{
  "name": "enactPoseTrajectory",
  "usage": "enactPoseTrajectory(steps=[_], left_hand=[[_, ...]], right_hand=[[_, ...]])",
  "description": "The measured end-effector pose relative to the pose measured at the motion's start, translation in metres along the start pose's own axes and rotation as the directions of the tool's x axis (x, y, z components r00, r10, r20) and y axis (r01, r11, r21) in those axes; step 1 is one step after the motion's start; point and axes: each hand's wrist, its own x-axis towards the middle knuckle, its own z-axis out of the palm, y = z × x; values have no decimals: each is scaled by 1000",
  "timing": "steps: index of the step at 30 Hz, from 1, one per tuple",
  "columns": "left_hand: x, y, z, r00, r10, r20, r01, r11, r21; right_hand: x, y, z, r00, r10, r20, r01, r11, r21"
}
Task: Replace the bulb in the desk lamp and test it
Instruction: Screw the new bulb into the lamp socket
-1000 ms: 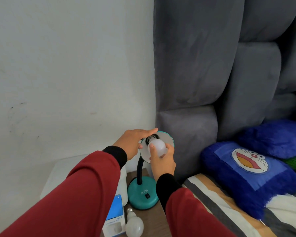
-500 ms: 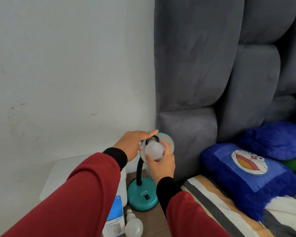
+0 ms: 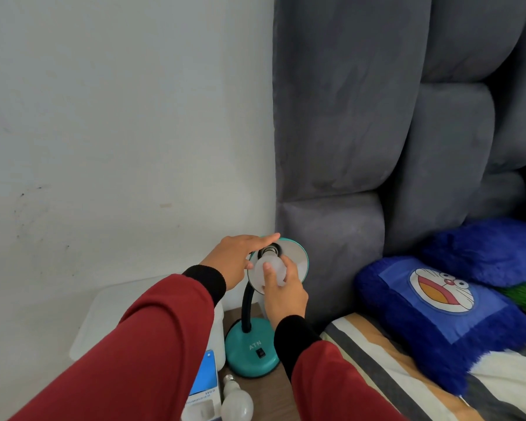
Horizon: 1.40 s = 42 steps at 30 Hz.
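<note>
Frosted white, the bulb point(image 3: 271, 268) sits pinched in the right hand point(image 3: 283, 294), thumb and fingers closed around its globe, its screw base at the socket inside the lamp shade point(image 3: 289, 256). The left hand point(image 3: 236, 258) lies flat and open-fingered over the shade's top edge. Below both hands, the teal lamp base point(image 3: 251, 352) stands on a wooden nightstand point(image 3: 271, 399), with a spare bulb point(image 3: 237, 405) and a blue bulb box point(image 3: 202, 390) beside it.
</note>
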Motion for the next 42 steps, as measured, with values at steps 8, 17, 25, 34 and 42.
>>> enactPoseTrajectory(steps=[8, 17, 25, 34, 42], left_hand=[[-1, 0, 1, 1000, 1, -6, -1, 1000, -29], [-2, 0, 1, 1000, -4, -4, 4, 1000, -21], [-2, -1, 1, 1000, -6, -7, 6, 1000, -16], [-2, -1, 2, 1000, 1, -14, -2, 1000, -29], [-2, 0, 0, 1000, 9, -11, -9, 999, -47]], right_hand=[[-2, 0, 0, 999, -43, -23, 44, 998, 42], [2, 2, -1, 996, 82, -47, -79, 995, 68], [1, -1, -6, 996, 90, -15, -89, 994, 69], [0, -1, -6, 998, 60, 17, -61, 995, 75], [1, 0, -3, 998, 59, 20, -60, 996, 70]])
